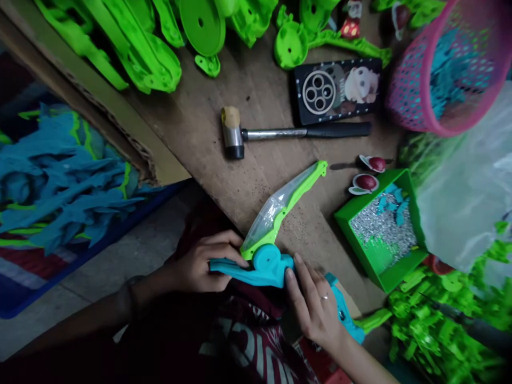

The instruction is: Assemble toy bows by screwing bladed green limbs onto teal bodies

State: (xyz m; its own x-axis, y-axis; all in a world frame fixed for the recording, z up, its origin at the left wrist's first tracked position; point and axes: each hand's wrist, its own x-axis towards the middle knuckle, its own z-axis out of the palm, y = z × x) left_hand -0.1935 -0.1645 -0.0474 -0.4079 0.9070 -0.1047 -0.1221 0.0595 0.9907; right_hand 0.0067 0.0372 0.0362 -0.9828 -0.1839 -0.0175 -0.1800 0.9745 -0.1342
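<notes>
Between my two hands is a teal plastic toy part [262,273] at the table's near edge. My left hand [216,261] has its fingers closed round the long teal end. At the other end, my right hand [314,298] presses fingertips and thumb on the teal body. From the round teal hub a lime-green arm [294,200] with a clear plastic film [266,216] slants up over the wood. Another teal piece [346,312] with a green end lies behind my right hand, partly hidden by it.
A mallet [276,133] and a black phone [340,90] lie on the wooden table [192,128]. Right of them stand a green bin of screws [356,234] and a pink basket [408,96]. Lime-green parts [144,58] line the back; a box of teal parts [60,176] is left.
</notes>
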